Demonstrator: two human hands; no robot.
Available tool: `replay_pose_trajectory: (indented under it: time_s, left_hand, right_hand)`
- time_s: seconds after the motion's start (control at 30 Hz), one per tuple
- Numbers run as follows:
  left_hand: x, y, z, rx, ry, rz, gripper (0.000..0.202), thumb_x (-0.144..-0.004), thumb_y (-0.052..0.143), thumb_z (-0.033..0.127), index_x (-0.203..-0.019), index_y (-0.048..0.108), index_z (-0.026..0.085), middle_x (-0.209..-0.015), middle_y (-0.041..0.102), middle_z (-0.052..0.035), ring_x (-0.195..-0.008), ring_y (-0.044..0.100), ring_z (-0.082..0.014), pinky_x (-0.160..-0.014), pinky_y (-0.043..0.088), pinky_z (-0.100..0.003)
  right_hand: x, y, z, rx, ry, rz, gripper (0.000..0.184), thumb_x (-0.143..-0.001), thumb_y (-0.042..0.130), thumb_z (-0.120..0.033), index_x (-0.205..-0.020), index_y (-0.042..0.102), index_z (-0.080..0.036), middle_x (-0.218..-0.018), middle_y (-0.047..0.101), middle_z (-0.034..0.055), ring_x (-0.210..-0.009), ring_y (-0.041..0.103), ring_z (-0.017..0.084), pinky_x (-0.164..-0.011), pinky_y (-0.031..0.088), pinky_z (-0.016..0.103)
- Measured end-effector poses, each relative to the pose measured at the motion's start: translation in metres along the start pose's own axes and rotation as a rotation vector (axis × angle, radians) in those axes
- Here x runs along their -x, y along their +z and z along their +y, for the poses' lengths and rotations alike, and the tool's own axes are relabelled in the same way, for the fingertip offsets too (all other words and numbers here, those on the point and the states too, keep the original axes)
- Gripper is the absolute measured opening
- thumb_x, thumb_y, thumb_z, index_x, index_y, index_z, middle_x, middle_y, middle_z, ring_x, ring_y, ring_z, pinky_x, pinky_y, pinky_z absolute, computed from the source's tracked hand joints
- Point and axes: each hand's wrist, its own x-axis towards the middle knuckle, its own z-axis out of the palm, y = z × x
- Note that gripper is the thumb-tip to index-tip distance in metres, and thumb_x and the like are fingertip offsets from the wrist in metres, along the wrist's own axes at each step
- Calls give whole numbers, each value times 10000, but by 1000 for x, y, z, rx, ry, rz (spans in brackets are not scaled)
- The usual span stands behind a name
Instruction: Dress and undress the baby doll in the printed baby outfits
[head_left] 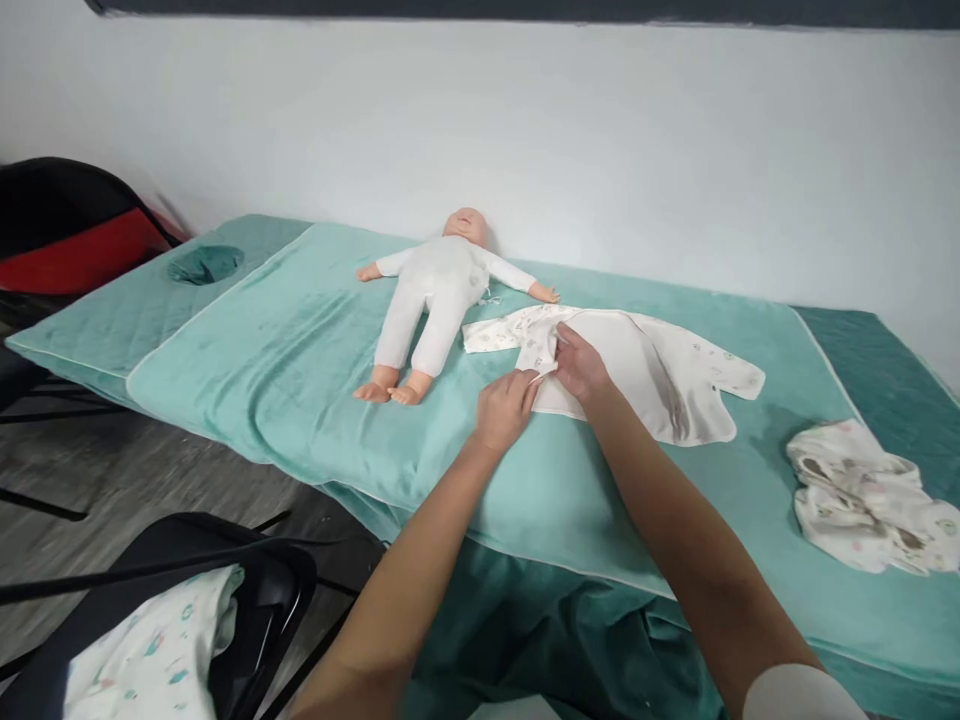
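A white long-sleeved baby shirt with small prints lies spread open on the green bed cover. My left hand is closed on the shirt's near left edge, fingers pinched. Beside it, my right hand grips a fold of the same front panel, thumb and fingers together. A baby doll in a white suit lies on its back just left of the shirt, arms out and feet toward me. Its hand on the right rests close to the shirt's upper edge.
At the right lies a bunched printed baby garment. A black chair at the lower left bears a folded white printed cloth. Another chair, red and black, stands at the left. The bed has a face hole; a white wall runs behind.
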Motion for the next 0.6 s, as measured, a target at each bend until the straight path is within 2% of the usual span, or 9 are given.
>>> replay_pose_trajectory:
  time_s: [0.1, 0.2, 0.27, 0.33, 0.37, 0.47, 0.53, 0.6]
  left_hand:
    - [-1, 2, 0, 55, -18, -10, 393, -1075, 331, 403, -1113, 667, 203, -1021, 782, -70, -883, 738, -174, -749, 511, -294]
    - [-5, 6, 2, 95, -87, -11, 376, -1064, 362, 422, -1113, 671, 214, -1046, 785, -62, -899, 743, -179, -743, 517, -285]
    - [-10, 8, 2, 157, -171, 30, 343, -1052, 399, 421, -1110, 668, 215, -1059, 779, -63, -928, 740, -185, -772, 527, -283]
    - [-15, 10, -1, 239, -304, 121, 304, -1035, 439, 416, -1082, 658, 212, -1033, 769, -65, -936, 726, -192, -809, 535, -293]
    - [-18, 11, -3, 273, -393, 196, 290, -1028, 450, 417, -1060, 648, 207, -1016, 759, -67, -934, 715, -196, -827, 537, -302]
    - [-23, 11, -13, 317, -657, 458, 243, -1018, 453, 388, -1040, 595, 192, -1020, 709, -75, -954, 665, -194, -884, 532, -321]
    - [-23, 11, -17, 308, -725, 543, 180, -994, 472, 311, -1086, 562, 184, -1069, 665, -86, -987, 629, -191, -913, 521, -325]
    - [-21, 9, -17, 244, -711, 558, 186, -950, 488, 215, -1125, 543, 179, -1104, 625, -99, -1026, 593, -201, -945, 506, -343]
  right_hand:
    - [-19, -16, -8, 0, -61, 40, 246, -844, 688, -325, -1044, 585, -225, -970, 699, 9, -929, 701, 168, -821, 617, 294]
    - [-33, -29, -15, 19, -48, 93, 352, -775, 741, -227, -1087, 579, -213, -976, 720, 8, -892, 716, 175, -797, 617, 300]
    - [-39, -32, -17, 45, -38, 150, 406, -752, 763, -216, -1108, 571, -198, -970, 726, 22, -882, 725, 191, -792, 622, 321]
    - [-41, -30, -18, 49, -63, 168, 438, -755, 764, -238, -1136, 550, -207, -1003, 726, 32, -927, 730, 201, -821, 623, 340]
    - [-42, -28, -19, 44, -81, 123, 441, -772, 753, -266, -1155, 539, -219, -1053, 725, 40, -977, 727, 203, -855, 620, 357]
    - [-38, -19, -19, 65, -104, -157, 437, -845, 680, -384, -1229, 511, -263, -1279, 683, 73, -1196, 667, 203, -1011, 565, 433]
    - [-33, -14, -16, 116, -95, -253, 494, -836, 684, -425, -1271, 506, -274, -1382, 637, 94, -1321, 594, 208, -1100, 503, 468]
    - [-29, -10, -11, 143, -93, -247, 568, -786, 744, -427, -1283, 523, -264, -1423, 611, 111, -1383, 543, 226, -1151, 456, 471]
